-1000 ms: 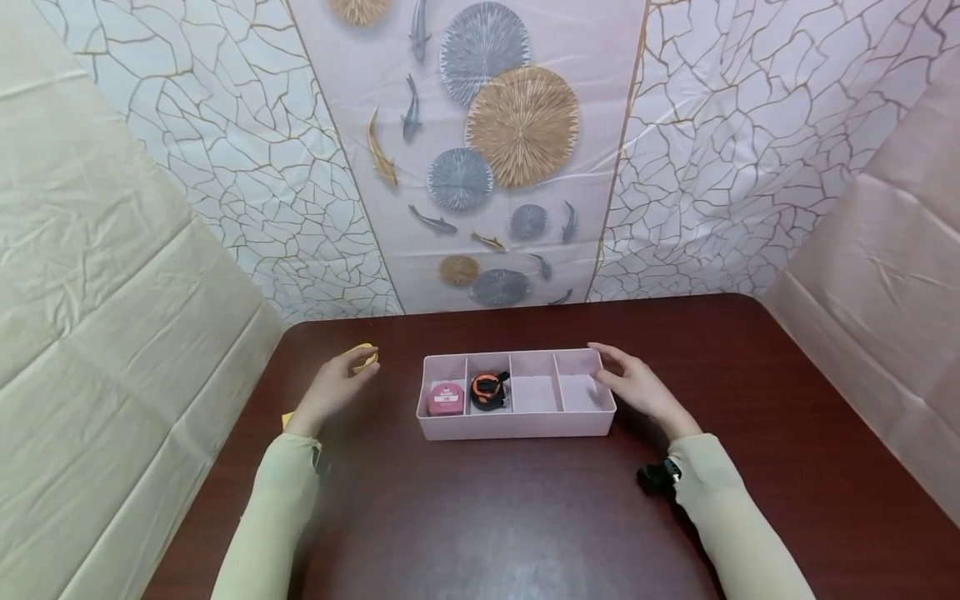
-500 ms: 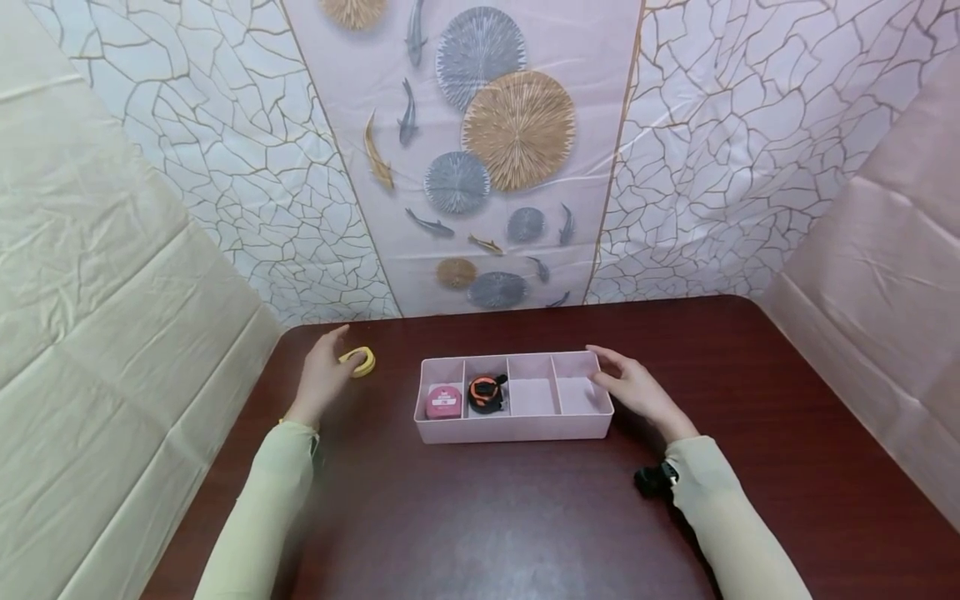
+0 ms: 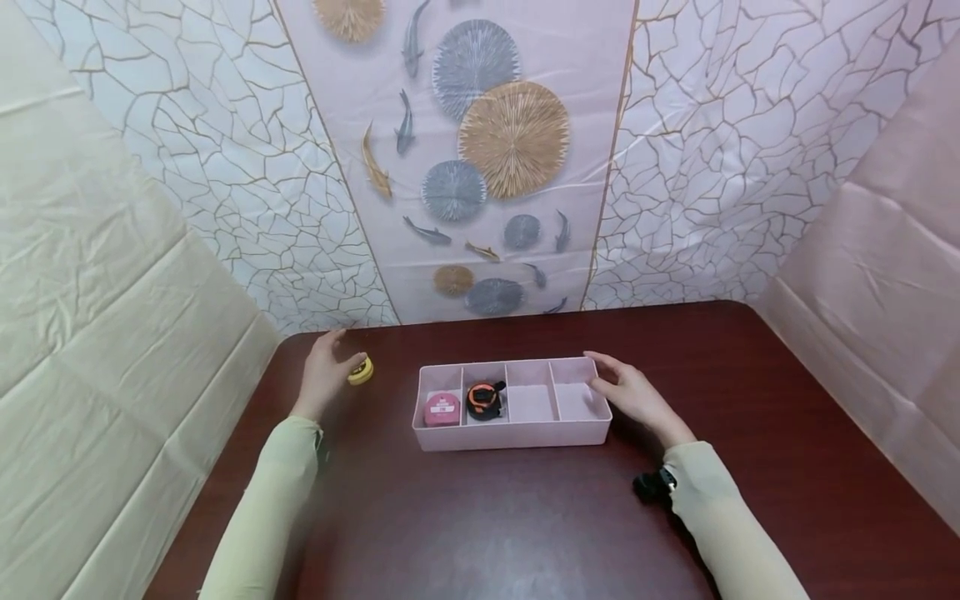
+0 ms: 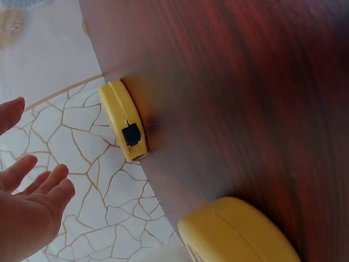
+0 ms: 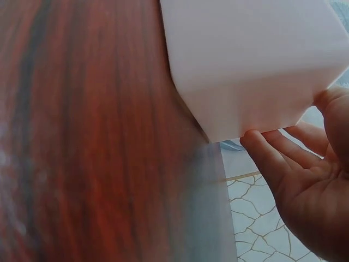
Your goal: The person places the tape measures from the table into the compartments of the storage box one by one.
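Observation:
In the head view my left hand (image 3: 322,377) is beside a yellow tape measure (image 3: 362,372) at the table's back left. The left wrist view shows its fingers spread and apart from that tape measure, which has a black tab. My right hand (image 3: 633,395) holds the right end of a pale pink divided box (image 3: 517,437). Its thumb is at the rim and its fingertips touch the outside of the end wall (image 5: 262,106). A pink tape measure (image 3: 442,409) lies in the box's leftmost compartment. Beside it, the second compartment holds a black and orange tape measure (image 3: 485,401).
A second rounded yellow object (image 4: 237,232) lies nearer the left wrist, partly cut off by the frame. It is hidden in the head view. Dark wood table (image 3: 480,517), with patterned cloth (image 3: 675,208) hanging behind and plain cloth at both sides.
My left hand has shifted left from over the yellow tape measure, uncovering more of it. The right hand keeps its hold on the box. The head view has tilted slightly.

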The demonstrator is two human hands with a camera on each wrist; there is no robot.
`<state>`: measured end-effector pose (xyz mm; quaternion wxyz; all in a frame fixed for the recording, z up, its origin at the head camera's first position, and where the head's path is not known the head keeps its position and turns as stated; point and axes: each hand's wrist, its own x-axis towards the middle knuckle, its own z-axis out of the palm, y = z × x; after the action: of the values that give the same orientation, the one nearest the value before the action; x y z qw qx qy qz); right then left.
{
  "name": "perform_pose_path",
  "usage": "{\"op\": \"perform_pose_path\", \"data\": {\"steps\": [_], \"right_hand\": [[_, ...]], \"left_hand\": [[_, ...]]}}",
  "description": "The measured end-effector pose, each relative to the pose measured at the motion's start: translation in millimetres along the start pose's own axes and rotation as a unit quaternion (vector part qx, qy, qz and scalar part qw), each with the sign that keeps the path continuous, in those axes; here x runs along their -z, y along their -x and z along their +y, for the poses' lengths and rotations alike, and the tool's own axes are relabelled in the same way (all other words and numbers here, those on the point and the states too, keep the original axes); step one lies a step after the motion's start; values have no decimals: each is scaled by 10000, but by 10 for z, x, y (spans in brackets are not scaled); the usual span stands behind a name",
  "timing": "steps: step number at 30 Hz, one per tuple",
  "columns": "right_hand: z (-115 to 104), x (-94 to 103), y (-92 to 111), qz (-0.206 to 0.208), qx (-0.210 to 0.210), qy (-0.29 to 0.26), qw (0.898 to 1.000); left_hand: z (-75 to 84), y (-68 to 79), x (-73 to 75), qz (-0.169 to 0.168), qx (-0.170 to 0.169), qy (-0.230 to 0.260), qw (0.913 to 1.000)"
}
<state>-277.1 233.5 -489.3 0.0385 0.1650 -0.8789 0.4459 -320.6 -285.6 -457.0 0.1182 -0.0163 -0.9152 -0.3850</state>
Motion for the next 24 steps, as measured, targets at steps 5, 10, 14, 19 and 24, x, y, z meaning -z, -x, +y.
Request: {"op": "perform_pose_path", "data": {"steps": [5, 10, 14, 19, 24], "right_hand": [[-1, 12, -3, 26, 14, 42, 10000], [-16, 34, -24, 42, 39, 47, 10000], [-21, 40, -21, 34, 10, 31, 10000], [-25, 25, -2, -6, 31, 1, 10000], [-34, -4, 3, 25, 20, -28, 10000]], "left_hand": [[7, -35, -33, -310, 160, -60, 9994], [12, -54, -34, -743, 506, -31, 9959], [-17, -65, -38, -967, 754, 172, 9923], [-96, -59, -61, -1017, 716, 170, 9921], [-137, -55, -80, -1024, 744, 201, 9918]]}}
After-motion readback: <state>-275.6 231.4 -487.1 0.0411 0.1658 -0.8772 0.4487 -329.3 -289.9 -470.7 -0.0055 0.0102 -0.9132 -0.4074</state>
